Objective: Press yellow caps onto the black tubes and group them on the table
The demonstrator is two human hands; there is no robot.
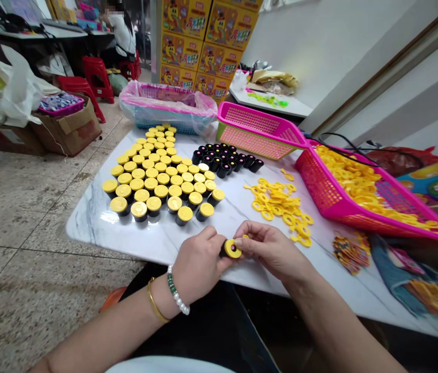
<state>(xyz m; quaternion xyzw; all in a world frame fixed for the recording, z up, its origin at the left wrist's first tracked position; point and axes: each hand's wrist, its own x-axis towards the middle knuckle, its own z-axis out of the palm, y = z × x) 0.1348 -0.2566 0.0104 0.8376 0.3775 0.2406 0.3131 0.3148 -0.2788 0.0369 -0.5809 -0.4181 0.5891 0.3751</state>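
My left hand [199,264] is wrapped round a small black cup [223,249] near the table's front edge. A yellow plastic ring [233,248] sits at the cup's end, with a pinkish spot showing through its hole. The fingers of my right hand [269,248] pinch this ring at its right side. Just beyond my right hand lies a loose heap of yellow rings [277,199]. Several black cups [224,170] without yellow tops are grouped behind the heap. To the left stand many black cups with yellow tops [151,184], packed close together.
A pink basket [320,199] of yellow rings stands at the right; a pink and green basket [261,124] and a plastic-lined basket [168,122] stand at the back. Colourful printed pieces [351,253] lie front right. Stacked yellow cartons [203,46] rise behind. A person [121,36] sits far left.
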